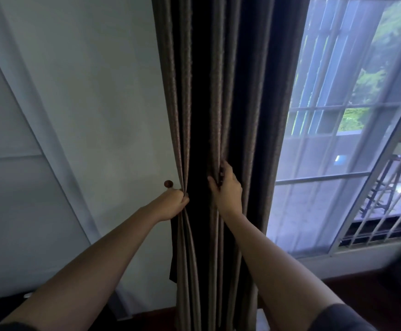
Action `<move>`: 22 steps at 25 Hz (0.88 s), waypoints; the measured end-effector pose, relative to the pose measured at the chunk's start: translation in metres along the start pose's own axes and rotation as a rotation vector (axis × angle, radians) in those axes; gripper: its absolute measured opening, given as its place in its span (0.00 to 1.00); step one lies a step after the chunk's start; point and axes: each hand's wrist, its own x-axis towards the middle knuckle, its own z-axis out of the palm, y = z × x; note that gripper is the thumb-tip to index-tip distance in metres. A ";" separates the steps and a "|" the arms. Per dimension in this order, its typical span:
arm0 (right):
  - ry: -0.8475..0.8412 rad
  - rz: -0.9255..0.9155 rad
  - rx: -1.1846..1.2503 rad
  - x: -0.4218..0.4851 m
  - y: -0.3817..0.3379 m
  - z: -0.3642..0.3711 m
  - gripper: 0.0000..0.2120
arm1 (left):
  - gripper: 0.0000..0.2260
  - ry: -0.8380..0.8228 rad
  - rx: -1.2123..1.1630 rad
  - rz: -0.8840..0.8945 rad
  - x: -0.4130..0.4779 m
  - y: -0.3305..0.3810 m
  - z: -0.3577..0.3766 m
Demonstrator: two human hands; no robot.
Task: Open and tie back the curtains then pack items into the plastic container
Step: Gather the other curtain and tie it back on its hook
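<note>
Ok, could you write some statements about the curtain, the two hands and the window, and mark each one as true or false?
1. The curtain is gathered into a bunch beside the window. True.
2. The left hand hangs free and touches nothing. False: it grips the curtain's left edge.
3. The right hand grips folds of the curtain. True.
4. A tie band is already wrapped round the curtain. False: no band shows round it.
5. A round brown knob sits on the wall just above the left hand. True.
</note>
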 end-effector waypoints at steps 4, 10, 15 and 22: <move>-0.151 0.006 -0.122 -0.025 0.026 0.007 0.05 | 0.16 0.005 0.041 0.019 -0.004 -0.001 0.001; -0.358 0.030 -0.171 -0.077 0.061 0.027 0.15 | 0.16 -0.078 -0.031 -0.021 0.003 0.004 0.003; -0.385 0.054 -0.201 -0.082 0.056 0.043 0.17 | 0.20 -0.077 -0.070 -0.065 0.005 0.021 0.004; -0.369 0.002 -0.150 -0.089 0.046 0.034 0.15 | 0.22 -0.007 0.003 0.000 0.004 0.023 0.011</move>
